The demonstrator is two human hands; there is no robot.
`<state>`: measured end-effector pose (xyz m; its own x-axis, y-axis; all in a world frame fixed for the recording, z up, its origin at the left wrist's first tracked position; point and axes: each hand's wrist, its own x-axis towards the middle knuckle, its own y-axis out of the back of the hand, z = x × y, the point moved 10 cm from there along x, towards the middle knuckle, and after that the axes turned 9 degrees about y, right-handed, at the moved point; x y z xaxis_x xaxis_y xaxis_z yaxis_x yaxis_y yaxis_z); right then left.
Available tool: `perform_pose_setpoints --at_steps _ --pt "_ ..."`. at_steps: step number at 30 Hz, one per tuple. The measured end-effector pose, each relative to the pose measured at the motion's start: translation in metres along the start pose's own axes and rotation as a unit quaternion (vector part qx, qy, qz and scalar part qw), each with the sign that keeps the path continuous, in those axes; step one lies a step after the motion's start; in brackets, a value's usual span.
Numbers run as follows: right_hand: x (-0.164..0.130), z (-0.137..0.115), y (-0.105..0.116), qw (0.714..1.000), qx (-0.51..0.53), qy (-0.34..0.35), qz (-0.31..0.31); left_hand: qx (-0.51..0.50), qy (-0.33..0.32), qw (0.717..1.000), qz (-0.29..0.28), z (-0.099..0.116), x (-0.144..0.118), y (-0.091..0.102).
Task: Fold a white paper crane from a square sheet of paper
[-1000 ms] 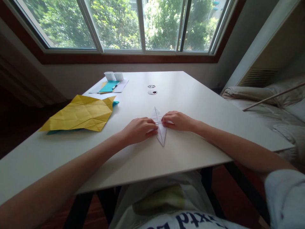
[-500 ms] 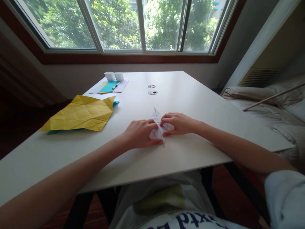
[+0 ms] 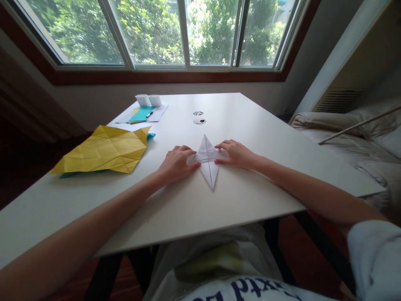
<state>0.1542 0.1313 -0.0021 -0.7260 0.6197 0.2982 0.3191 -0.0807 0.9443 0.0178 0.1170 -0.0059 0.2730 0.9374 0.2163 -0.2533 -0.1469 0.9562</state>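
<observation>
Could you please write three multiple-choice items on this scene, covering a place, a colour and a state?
1. Where does the yellow sheet lie?
A. left of the hands
B. on the bed
C. on the windowsill

2. What colour is the folded paper between the hands?
A. red
B. white
C. black

3. How does the folded paper lie?
A. crumpled into a ball
B. lifted in the air
C. flat on the table

Answers: 1 A, it lies on the table's left part; 2 B, it is white; 3 C, left hand and right hand press it down.

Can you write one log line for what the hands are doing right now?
left hand: pressing white folded paper | right hand: pressing it too | paper: flat on table
</observation>
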Motion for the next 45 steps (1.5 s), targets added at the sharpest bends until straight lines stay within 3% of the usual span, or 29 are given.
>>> perform_pose_setpoints --at_steps 4,11,16,27,32,38,45 --pt "0.000 0.003 -0.006 1.000 0.019 0.002 -0.016 -0.024 0.001 1.000 -0.011 -0.001 0.001 -0.001" --pt "0.002 -0.003 0.004 0.997 0.073 0.012 0.032 -0.063 -0.011 0.998 0.021 0.003 0.000 0.007" --pt "0.003 -0.010 0.004 0.991 0.123 0.040 0.034 -0.085 -0.040 0.995 0.026 0.005 0.000 0.008" --pt "-0.002 0.003 0.008 0.986 0.149 -0.053 0.053 -0.092 -0.011 0.995 0.030 0.005 0.002 0.009" --pt "-0.001 0.002 0.003 0.988 0.137 -0.029 0.060 -0.068 0.006 0.997 0.025 0.005 0.004 0.005" --pt "-0.001 0.000 0.010 0.987 0.116 -0.003 0.114 -0.037 0.008 0.995 0.090 0.008 -0.001 0.017" --pt "0.003 -0.019 -0.005 0.997 0.017 0.065 0.022 0.033 -0.087 0.994 0.059 0.026 -0.006 0.007"
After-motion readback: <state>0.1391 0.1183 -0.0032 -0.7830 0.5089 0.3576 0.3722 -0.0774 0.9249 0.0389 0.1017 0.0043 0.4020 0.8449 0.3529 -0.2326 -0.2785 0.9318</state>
